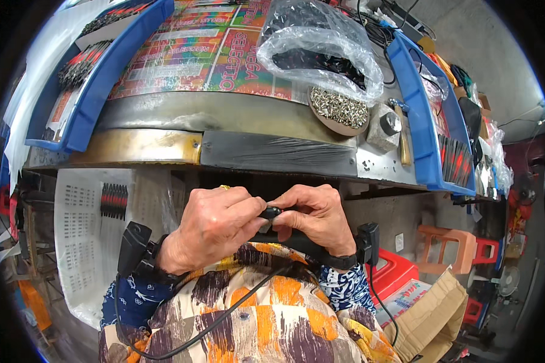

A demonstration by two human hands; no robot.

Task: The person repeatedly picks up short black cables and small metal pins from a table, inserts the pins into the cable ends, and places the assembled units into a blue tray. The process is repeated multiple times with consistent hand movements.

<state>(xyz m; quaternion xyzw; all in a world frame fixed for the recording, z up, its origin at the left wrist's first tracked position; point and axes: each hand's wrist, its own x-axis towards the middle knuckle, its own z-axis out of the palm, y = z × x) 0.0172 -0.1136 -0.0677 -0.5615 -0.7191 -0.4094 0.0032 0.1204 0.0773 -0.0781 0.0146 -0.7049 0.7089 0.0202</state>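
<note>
My left hand (215,222) and my right hand (313,216) meet in front of my lap, just below the bench edge. Between their fingertips is a small black part (270,212) with a shiny surface. Both hands pinch it, one from each side, and the fingers hide most of it, so its kind does not show. Beyond the hands, a bowl of small metal pieces (347,129) stands on the bench. Right of it sits a metal block (383,134) with a dark piece on top, and a hammer (404,142) with a wooden handle.
An open plastic bag (364,78) of black parts lies behind the bowl. Blue trays (94,112) with black and red pieces flank the bench, one more (427,160) at right. A white basket (79,266) stands left of me, a cardboard box (433,314) and red stool (389,275) right.
</note>
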